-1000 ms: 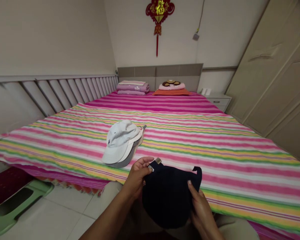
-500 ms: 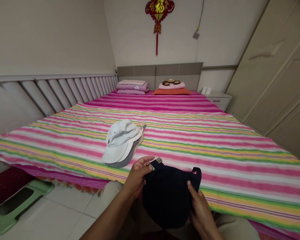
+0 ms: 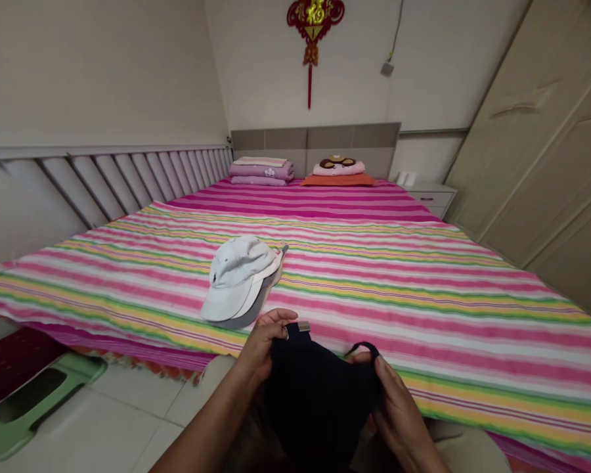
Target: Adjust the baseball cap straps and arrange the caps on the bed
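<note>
And here the dark cap (image 3: 315, 401) is gripped at its back edge by the left hand (image 3: 263, 345), thumb and fingers pinched beside the metal buckle (image 3: 303, 326) at the end of one strap. The other side, by the loose curl of strap (image 3: 366, 347), is grasped by the right hand (image 3: 398, 401). Near-black all over, soft and slightly sagging, the cap is held between the two hands, over the near edge of the bed, its lower part lost in shadow.

Just beyond the left hand, a stack of caps (image 3: 241, 279) is seen resting on the striped sheet (image 3: 423, 295): a pale one on top, marked with a small dark logo, a white brim and a grey brim showing beneath. Farther out, folded purple bedding (image 3: 261, 172) and an orange pillow (image 3: 337, 180) are set by the headboard (image 3: 325, 148).
</note>
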